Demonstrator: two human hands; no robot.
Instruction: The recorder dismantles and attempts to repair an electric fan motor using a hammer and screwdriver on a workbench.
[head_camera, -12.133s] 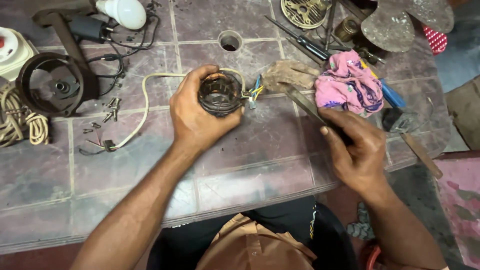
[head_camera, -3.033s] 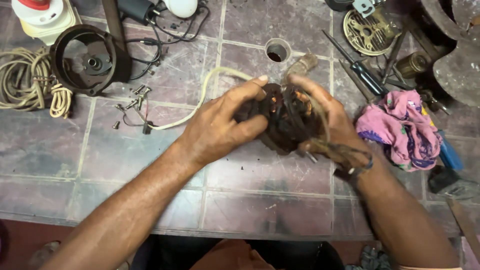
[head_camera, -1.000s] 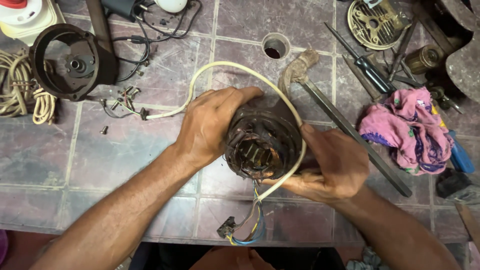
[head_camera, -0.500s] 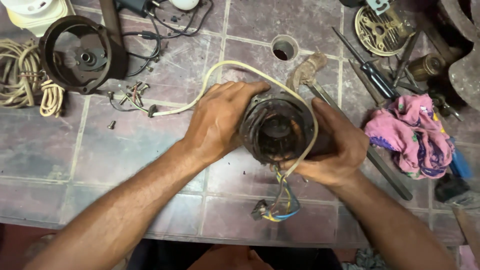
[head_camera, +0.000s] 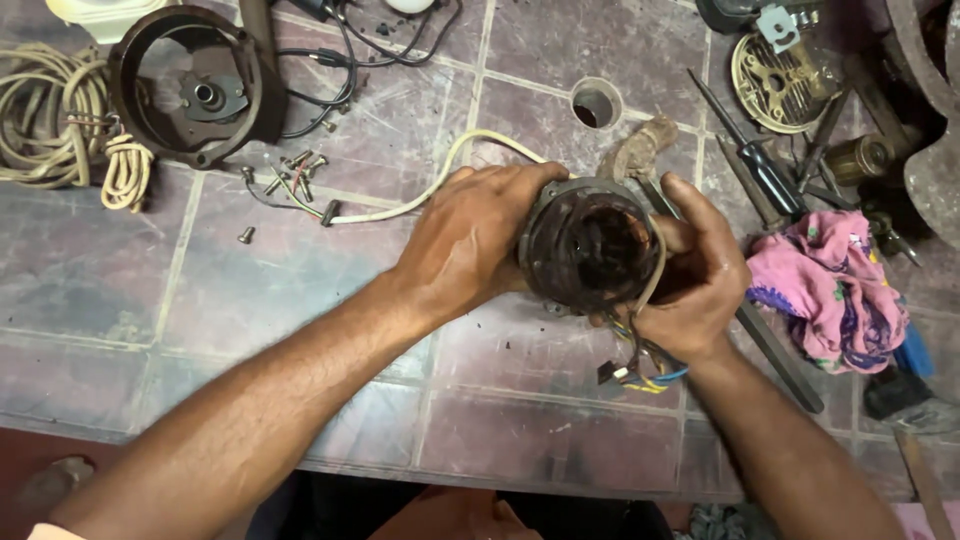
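Both hands are closed around a dark round motor housing (head_camera: 590, 245), held between them just above the tiled counter (head_camera: 250, 290) with its open end facing up toward the camera. The left hand (head_camera: 470, 235) wraps its fingers over the housing's left rim, and the right hand (head_camera: 700, 280) cups the right side with the thumb lying along the upper edge. A cream cable (head_camera: 440, 180) runs from under the left hand away to the left across the counter, and another stretch of it loops down the right side of the housing under the right hand. A bundle of coloured wires (head_camera: 640, 370) hangs from the housing just below the right hand's heel. Beyond the left hand, farther left, a few loose screws (head_camera: 290, 175) lie scattered on the tiles, and past them sit a brown round end cover (head_camera: 195, 85) and a coil of pale rope (head_camera: 55, 120). Directly beyond the hands there is a round hole (head_camera: 597, 103) in the counter. Just behind the right hand a hammer (head_camera: 640, 150) with a cloth-wrapped head lies partly hidden by that hand, its handle reappearing below the wrist. To the right of the right hand lie a pink patterned rag (head_camera: 835, 290) and a black-handled screwdriver (head_camera: 760, 165), with a brass-coloured round grille (head_camera: 780, 80) farther off.
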